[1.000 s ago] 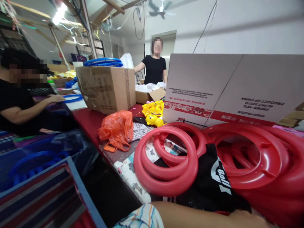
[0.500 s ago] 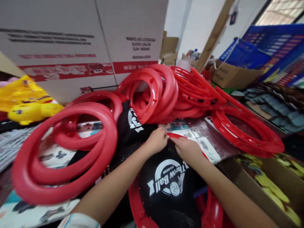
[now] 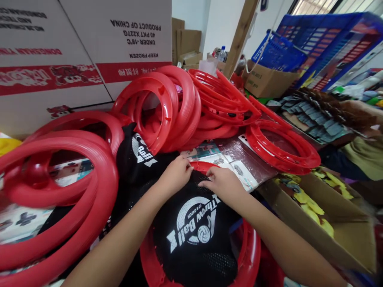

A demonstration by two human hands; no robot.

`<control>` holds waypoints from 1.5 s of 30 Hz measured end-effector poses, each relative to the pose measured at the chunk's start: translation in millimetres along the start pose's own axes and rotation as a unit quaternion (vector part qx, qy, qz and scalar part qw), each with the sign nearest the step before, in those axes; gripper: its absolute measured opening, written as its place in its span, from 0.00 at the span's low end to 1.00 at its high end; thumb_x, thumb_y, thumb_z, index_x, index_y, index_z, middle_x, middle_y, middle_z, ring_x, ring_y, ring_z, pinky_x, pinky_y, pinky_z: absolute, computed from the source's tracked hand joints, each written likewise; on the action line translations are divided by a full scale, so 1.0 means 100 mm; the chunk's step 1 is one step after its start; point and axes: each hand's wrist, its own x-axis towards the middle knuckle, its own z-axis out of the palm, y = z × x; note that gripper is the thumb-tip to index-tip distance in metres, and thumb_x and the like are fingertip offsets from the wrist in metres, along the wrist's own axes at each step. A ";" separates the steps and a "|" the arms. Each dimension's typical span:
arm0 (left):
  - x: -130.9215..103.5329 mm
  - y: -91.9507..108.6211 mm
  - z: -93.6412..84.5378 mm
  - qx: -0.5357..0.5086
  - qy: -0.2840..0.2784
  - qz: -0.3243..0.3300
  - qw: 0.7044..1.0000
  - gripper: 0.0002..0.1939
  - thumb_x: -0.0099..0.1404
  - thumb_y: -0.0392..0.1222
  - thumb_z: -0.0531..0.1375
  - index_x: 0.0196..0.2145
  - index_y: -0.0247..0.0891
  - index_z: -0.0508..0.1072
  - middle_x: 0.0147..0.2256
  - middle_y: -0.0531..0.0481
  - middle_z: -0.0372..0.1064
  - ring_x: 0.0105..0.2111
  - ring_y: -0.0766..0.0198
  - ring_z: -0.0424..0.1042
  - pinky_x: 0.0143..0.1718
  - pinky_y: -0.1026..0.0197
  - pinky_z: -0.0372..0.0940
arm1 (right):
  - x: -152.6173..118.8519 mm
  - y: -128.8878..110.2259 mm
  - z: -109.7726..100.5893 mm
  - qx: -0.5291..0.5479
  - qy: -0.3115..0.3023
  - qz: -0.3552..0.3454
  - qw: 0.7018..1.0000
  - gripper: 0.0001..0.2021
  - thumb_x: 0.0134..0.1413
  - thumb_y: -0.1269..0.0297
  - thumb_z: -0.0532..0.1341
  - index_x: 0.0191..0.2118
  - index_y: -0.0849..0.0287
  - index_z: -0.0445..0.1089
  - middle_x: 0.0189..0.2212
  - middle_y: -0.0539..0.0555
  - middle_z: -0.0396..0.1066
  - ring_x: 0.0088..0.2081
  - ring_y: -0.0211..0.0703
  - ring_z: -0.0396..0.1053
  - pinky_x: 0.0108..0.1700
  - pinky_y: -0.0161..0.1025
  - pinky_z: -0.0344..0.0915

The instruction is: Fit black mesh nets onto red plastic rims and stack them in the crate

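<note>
Black mesh netting (image 3: 167, 227) printed with white "Throw Ball" lettering lies across a red plastic ring (image 3: 253, 255) in front of me. My left hand (image 3: 176, 175) pinches the netting's edge at the far side of this ring. To its right, my right hand (image 3: 229, 185) hovers over the same edge, thumb and forefinger apart with a gap between them. Between my hands a stretch of the red rim shows bare, with small pegs on it. Another piece of black printed netting (image 3: 140, 159) is bunched just beyond my left forearm.
Large red rings (image 3: 110, 187) lean at the left, and more red rings (image 3: 185, 103) are heaped behind. Thinner glossy rings (image 3: 284, 155) lie at right. A white carton (image 3: 134, 36) walls off the back. An open cardboard box (image 3: 353, 239) with yellow pieces stands right.
The view has turned rightward, so everything sits further left. My right hand has drawn away from my left and its fingers have parted, exposing more of the red rim.
</note>
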 end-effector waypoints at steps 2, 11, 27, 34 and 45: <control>-0.06 -0.02 -0.06 0.007 -0.007 -0.003 1.000 0.07 0.66 0.38 0.56 0.34 0.35 0.73 0.43 0.44 0.70 0.45 0.56 0.72 0.49 0.52 0.66 | -0.04 -0.01 0.01 0.013 -0.016 0.000 1.000 0.12 0.51 0.53 0.65 0.30 0.58 0.75 0.24 0.50 0.73 0.26 0.40 0.68 0.27 0.35 0.54; -0.07 0.02 -0.25 -0.044 -0.051 0.052 0.996 0.20 0.57 0.32 0.53 0.47 0.38 0.72 0.55 0.43 0.65 0.57 0.55 0.64 0.60 0.53 0.55 | -0.05 -0.08 0.00 0.127 0.000 -0.029 0.991 0.08 0.58 0.66 0.58 0.32 0.60 0.73 0.26 0.49 0.72 0.27 0.35 0.64 0.30 0.33 0.53; -0.04 -0.05 -0.10 -0.142 -0.034 0.045 0.988 0.07 0.59 0.42 0.57 0.26 0.39 0.70 0.40 0.47 0.74 0.45 0.56 0.71 0.49 0.55 0.64 | 0.05 -0.08 0.03 0.046 0.023 -0.003 0.999 0.12 0.63 0.61 0.54 0.37 0.61 0.73 0.34 0.56 0.76 0.36 0.43 0.70 0.36 0.37 0.56; -0.03 -0.03 -0.06 -0.101 -0.006 0.038 0.994 0.06 0.61 0.40 0.54 0.28 0.38 0.68 0.35 0.47 0.73 0.37 0.57 0.70 0.40 0.57 0.63 | 0.08 -0.11 0.09 -0.009 0.024 0.009 1.000 0.14 0.65 0.62 0.50 0.40 0.62 0.71 0.37 0.59 0.76 0.38 0.48 0.72 0.37 0.39 0.58; 0.01 -0.04 0.02 -0.078 0.020 0.052 0.995 0.07 0.60 0.40 0.55 0.25 0.38 0.67 0.36 0.45 0.71 0.38 0.56 0.70 0.41 0.56 0.63 | 0.08 -0.14 0.13 -0.055 0.023 0.019 0.998 0.15 0.65 0.62 0.49 0.42 0.64 0.70 0.37 0.61 0.76 0.38 0.51 0.74 0.36 0.40 0.60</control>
